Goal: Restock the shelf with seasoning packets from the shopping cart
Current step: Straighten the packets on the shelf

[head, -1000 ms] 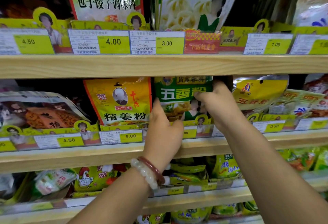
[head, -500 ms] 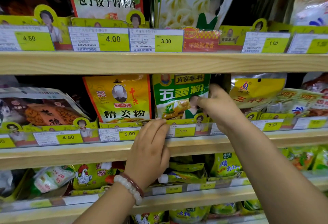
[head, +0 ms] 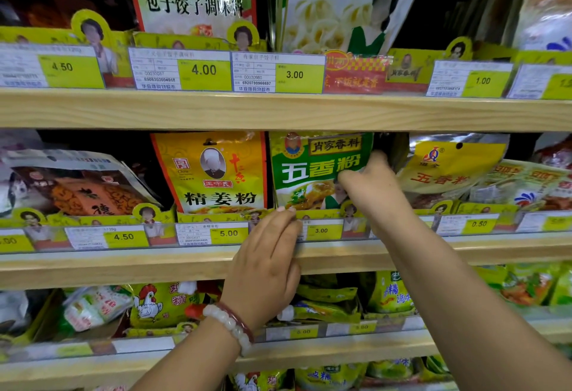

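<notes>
The right hand [head: 371,192] is raised to the middle shelf [head: 93,266], its fingers curled round the right edge of the green five-spice packet [head: 318,170], which is held upright behind the shelf's front rail. The left hand [head: 266,266] is laid against that rail below the packet's lower left corner, fingers fairly straight and together, apparently holding nothing, though the fingertips are partly hidden by the price strip [head: 322,230]. This packet is judged all but placed, beside the yellow ginger-powder packet [head: 213,174]; only release and squaring are left. The shopping cart is not in view, so remaining stock cannot be told.
</notes>
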